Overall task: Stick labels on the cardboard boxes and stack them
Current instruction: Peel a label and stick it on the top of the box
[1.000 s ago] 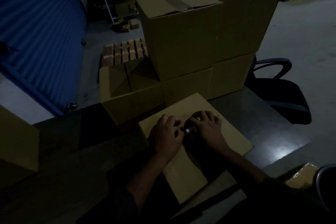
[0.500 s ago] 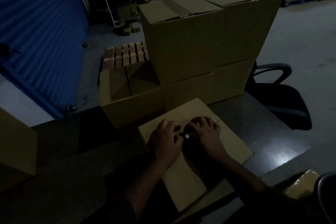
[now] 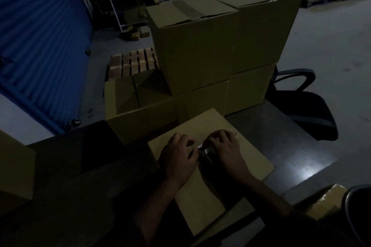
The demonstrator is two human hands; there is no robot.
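Hands: left hand (image 3: 178,159) and right hand (image 3: 224,150), curled grip pinching small pale label strip (image 3: 201,147); flat brown cardboard box (image 3: 249,158) beneath grip, on dark counter (image 3: 291,146).

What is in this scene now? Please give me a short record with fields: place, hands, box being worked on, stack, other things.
place: dim warehouse, dark table
left hand: rests on the near box, fingers curled at a small pale item
right hand: on the same box, fingers curled at that item
small pale item: between both hands; probably a label, too dark to tell
near box: lies flat on the table
stacked boxes: behind it, two levels, tops taped
open box: left of the stack
other: office chair, blue shutter, pallet
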